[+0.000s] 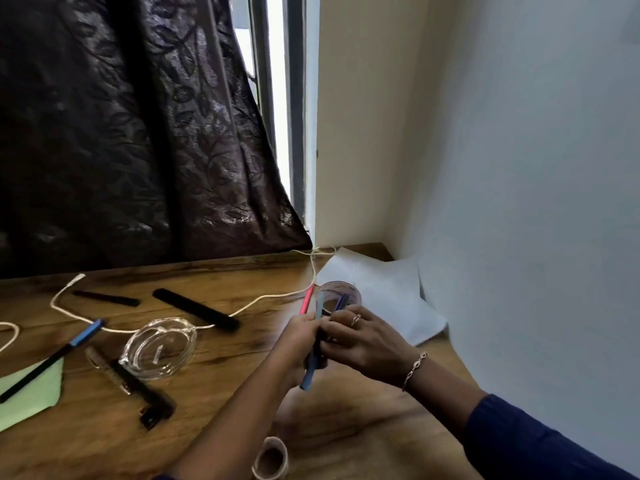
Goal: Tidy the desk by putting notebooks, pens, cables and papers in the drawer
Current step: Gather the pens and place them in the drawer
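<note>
Head view: left hand [300, 336] and right hand [362, 341] both clasp the pens [310, 372] (cup [343, 293] print blurred) over the bench [353, 431].

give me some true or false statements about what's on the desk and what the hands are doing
1. The left hand and right hand both hold a bunch of pens. True.
2. The white cable is coiled inside the glass dish. False: it trails across the desk, passing behind the dish.
3. White papers lie in the desk's far right corner. True.
4. The green paper has nothing on it. False: a black pen with a blue cap lies across it.
5. The right wrist wears a bracelet. True.
</note>
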Motion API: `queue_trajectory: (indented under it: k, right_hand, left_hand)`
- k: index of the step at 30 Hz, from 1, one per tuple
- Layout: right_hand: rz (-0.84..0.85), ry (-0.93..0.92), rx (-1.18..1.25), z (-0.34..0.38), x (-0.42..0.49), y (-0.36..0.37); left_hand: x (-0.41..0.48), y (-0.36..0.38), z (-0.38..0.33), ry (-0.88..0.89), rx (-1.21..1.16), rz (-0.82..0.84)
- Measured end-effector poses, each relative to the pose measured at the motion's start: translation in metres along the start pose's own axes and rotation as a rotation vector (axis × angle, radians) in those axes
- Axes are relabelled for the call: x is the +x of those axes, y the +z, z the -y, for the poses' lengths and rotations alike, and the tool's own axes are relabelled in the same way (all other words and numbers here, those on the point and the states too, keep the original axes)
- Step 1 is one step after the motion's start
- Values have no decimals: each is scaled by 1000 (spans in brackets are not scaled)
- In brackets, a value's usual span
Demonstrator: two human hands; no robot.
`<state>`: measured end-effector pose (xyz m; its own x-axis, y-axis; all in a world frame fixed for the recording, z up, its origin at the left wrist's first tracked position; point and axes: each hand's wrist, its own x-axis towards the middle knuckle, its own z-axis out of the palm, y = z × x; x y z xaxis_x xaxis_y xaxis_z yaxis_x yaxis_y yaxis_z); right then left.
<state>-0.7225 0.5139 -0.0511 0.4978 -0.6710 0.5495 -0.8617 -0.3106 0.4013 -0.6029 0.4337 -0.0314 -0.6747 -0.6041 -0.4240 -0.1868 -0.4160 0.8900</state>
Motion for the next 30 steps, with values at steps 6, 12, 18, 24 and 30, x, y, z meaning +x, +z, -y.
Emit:
queue_trajectory:
  k: [6,12,18,24,30]
  right_hand:
    - [75,260,181,10,37,31]
    - [496,205,47,12,60,73]
    - [500,163,34,11,68,82]
    - [279,318,312,25,78,62]
    - [8,788,890,38,134,26]
  left_hand:
    - [11,-44,11,109,-114,-462]
    - [7,-78,17,209,-152,-558]
    - [12,-88,20,237,-166,-523]
    - [5,-89,17,269,-295,-486]
    - [-25,-88,15,287,-247,-410]
